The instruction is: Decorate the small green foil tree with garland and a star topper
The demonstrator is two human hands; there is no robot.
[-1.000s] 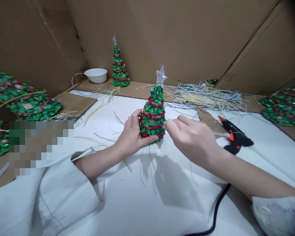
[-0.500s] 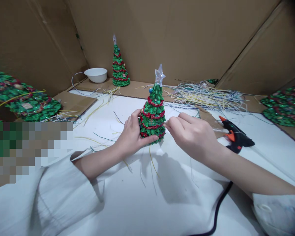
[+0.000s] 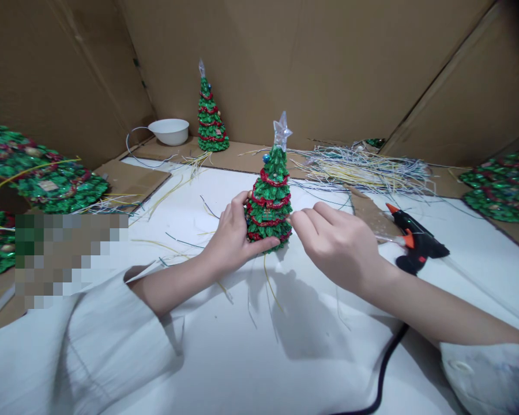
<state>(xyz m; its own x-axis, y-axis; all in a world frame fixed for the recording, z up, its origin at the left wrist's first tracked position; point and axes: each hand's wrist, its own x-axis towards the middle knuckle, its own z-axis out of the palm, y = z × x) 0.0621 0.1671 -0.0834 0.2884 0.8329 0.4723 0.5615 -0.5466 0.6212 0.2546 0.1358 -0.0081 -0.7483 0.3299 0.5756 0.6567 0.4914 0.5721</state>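
A small green Christmas tree figurine (image 3: 270, 193) with red garlands and a clear star topper (image 3: 282, 131) stands upright before me. My left hand (image 3: 237, 230) is wrapped round its left side, thumb across the front near the base. At the tree's right edge, my right hand (image 3: 335, 242) is closed with thumb and index finger pinched together. Whatever those fingertips pinch is hidden or too small to make out. Yellow and clear wire ends (image 3: 271, 282) stick out below the tree onto the white surface.
To the right lies a black glue gun (image 3: 421, 236) with an orange tip, its cable running forward. A pile of thin wires (image 3: 367, 168) lies at the back. Behind stand another tree (image 3: 211, 118) and a white bowl (image 3: 169, 132). More trees (image 3: 56, 178) flank both sides, within cardboard walls.
Almost nothing differs. My right hand has shifted very slightly at the tree's right side; the left hand keeps its hold and the tree stays in place.
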